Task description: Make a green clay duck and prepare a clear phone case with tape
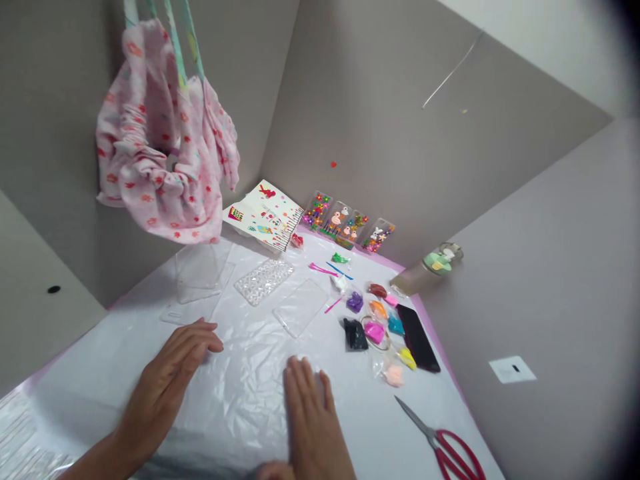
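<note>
My right hand [314, 420] lies flat on the clear plastic sheet [245, 407] that covers the white table, its fingers stretched forward. Over the sheet to the left, my left hand [170, 373] is turned on its side, fingers extended and holding nothing. Just beyond my hands lie a clear phone case [301, 308] and a patterned transparent case [263, 281]. More clear cases [200, 273] are stacked at the left, partly under the hanging pink cloth.
Several bags of coloured clay [375, 331] lie right of centre, beside a black phone [419, 338]. Red-handled scissors [440, 440] rest at front right. Decorated cases [379, 235] and a drawn-on sheet [265, 217] lean at the back wall. Pink flowered fabric [170, 147] hangs upper left.
</note>
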`<state>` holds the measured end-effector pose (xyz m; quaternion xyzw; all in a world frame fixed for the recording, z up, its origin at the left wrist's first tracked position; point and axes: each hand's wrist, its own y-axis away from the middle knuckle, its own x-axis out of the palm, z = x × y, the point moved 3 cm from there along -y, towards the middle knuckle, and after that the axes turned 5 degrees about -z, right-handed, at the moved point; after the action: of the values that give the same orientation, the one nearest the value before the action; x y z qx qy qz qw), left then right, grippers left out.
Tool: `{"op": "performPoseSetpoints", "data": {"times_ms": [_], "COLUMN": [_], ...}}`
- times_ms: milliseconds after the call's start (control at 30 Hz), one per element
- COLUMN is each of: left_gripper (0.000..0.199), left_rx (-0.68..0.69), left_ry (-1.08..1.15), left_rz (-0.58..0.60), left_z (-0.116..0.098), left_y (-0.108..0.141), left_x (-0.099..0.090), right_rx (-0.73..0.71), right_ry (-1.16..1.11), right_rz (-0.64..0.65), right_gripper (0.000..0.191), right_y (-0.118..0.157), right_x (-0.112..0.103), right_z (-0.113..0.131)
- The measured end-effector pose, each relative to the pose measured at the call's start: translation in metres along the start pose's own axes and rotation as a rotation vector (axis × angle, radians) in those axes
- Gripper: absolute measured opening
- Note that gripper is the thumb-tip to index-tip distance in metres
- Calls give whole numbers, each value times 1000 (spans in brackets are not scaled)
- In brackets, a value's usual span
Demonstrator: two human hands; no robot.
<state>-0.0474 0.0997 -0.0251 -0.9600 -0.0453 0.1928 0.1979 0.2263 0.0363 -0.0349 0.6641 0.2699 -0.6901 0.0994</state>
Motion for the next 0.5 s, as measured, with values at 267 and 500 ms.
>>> {"op": "performPoseSetpoints", "data": {"times_ms": [267,500], "left_gripper": [24,23], "left_rx": [-17,-19], "left_ry": [8,32], "left_rz": [-20,-46], "left_z": [-2,-6], "left_y": [-2,-3], "left_x": [2,2], "right_rx": [52,64], "right_ry": [47,52], "right_rz": [-3,-44], "right_gripper": [122,118], "right_y": [-1,0], "right_x": [0,-2], "right_z": [-9,-5]}}
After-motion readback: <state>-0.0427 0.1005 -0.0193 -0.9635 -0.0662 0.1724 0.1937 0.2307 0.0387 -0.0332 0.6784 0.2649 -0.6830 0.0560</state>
